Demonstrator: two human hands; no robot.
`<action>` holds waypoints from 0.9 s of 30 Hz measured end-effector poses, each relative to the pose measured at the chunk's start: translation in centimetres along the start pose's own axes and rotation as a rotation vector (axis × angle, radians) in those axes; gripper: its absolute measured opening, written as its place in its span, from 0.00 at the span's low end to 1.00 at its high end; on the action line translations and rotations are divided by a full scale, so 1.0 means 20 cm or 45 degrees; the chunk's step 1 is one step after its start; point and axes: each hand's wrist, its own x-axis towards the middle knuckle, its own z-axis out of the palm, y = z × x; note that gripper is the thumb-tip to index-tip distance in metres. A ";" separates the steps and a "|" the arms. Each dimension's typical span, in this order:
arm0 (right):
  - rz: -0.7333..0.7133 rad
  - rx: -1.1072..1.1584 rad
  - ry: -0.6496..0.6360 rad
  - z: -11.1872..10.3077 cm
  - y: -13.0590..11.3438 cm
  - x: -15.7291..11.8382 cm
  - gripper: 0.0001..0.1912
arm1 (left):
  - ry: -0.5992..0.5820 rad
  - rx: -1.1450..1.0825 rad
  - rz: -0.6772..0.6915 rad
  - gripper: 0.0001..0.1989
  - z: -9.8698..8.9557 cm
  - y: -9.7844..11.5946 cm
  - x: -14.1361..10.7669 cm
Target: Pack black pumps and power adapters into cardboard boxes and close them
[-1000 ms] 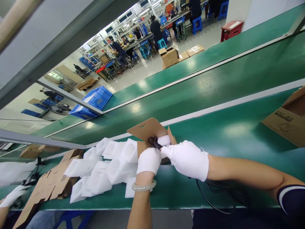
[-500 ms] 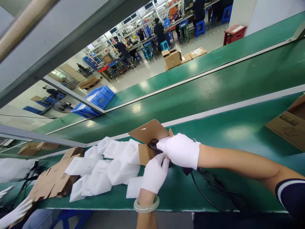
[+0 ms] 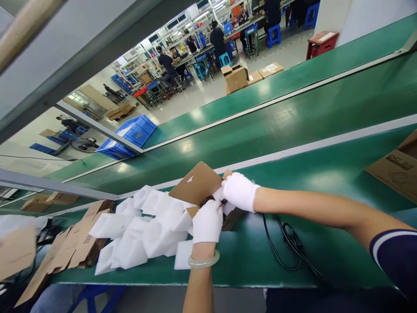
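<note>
A small brown cardboard box [image 3: 198, 184] with a raised lid flap stands tilted at the bench's front. Inside its opening I see a bit of black cable [image 3: 206, 201] and some white packing. My left hand [image 3: 207, 221], white-gloved, is closed at the near side of the opening, its fingertips hidden. My right hand [image 3: 240, 191], also gloved, is closed around the box's right edge, beside the white packing. A small black piece shows between the two hands. To the right, a loosely coiled black cord [image 3: 293, 243] lies on the green bench.
White foam pieces [image 3: 163, 228] are heaped left of the box, beside stacked flattened cartons [image 3: 78, 239]. A co-worker holds cardboard [image 3: 18, 252] at far left. Another brown carton [image 3: 395, 174] stands at right. Behind runs a green conveyor [image 3: 260, 126] with a blue crate [image 3: 130, 134].
The box has tilted, and its right lower side now shows. My right hand has moved up and left. The black block below it is out of sight. Cardboard has appeared at far left.
</note>
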 end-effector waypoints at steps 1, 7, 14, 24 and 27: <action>0.013 -0.001 0.103 0.00 0.04 -0.07 0.08 | -0.044 0.012 -0.033 0.13 0.00 0.01 0.02; 0.593 0.744 0.276 0.23 0.26 -0.50 0.24 | -0.118 0.036 -0.096 0.13 -0.01 0.05 0.06; 0.511 1.592 0.015 0.52 0.18 -0.52 0.19 | -0.107 0.039 -0.189 0.13 -0.02 0.10 0.08; 0.299 1.343 0.075 -0.11 0.24 -0.38 0.18 | 0.205 -0.073 -0.379 0.15 -0.01 0.11 0.06; 0.183 0.440 0.119 -0.21 0.12 -0.23 0.14 | 0.139 -0.091 -0.447 0.15 0.01 0.07 0.10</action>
